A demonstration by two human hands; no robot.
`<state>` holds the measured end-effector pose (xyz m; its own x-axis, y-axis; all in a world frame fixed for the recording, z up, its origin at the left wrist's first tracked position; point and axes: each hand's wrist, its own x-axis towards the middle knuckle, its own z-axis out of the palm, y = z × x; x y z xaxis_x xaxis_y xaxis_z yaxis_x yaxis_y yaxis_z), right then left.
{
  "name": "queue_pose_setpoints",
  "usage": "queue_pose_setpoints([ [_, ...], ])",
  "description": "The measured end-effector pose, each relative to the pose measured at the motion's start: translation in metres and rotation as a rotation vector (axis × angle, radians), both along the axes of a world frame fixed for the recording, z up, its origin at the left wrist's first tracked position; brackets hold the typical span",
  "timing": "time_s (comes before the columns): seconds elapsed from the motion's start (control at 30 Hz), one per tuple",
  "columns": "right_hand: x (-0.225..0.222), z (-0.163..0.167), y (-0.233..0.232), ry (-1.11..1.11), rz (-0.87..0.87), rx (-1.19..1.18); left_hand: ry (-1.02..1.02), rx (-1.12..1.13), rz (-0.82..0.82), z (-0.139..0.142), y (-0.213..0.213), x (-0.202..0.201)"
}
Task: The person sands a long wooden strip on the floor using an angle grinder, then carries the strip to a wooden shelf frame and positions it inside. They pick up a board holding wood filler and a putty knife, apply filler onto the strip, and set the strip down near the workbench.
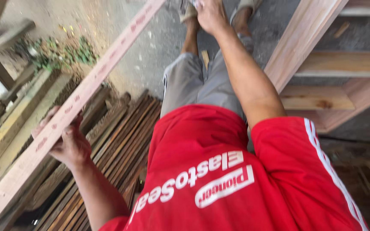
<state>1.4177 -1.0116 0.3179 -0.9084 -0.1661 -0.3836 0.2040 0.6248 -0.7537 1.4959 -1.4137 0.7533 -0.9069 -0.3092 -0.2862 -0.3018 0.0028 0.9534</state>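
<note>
Your left hand (69,143) has its grip wrapped around a long pale plank (71,109), well below its middle, so the length angles up and away over the stack of dark slats (120,145) on the floor. Your right hand (210,15) reaches down toward your feet; whether its grip is clenched I cannot tell. A wooden frame (317,55) stands to your right.

A long plank (71,105) is held slantwise above the stack of slats (116,145). Left of that stack, beams (9,128) are laid; well right of it, a wooden frame (322,81) is set.
</note>
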Motion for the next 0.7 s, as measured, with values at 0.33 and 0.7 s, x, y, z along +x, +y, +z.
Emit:
queue_pose_setpoints([
  [0.33,-0.013,0.058,-0.020,-0.002,-0.036,-0.106,0.004,0.082,0.056,-0.009,0.005,-0.002],
  [0.7,0.000,0.164,-0.067,-0.040,0.079,-0.268,0.006,-0.015,0.050,-0.013,0.014,-0.004],
])
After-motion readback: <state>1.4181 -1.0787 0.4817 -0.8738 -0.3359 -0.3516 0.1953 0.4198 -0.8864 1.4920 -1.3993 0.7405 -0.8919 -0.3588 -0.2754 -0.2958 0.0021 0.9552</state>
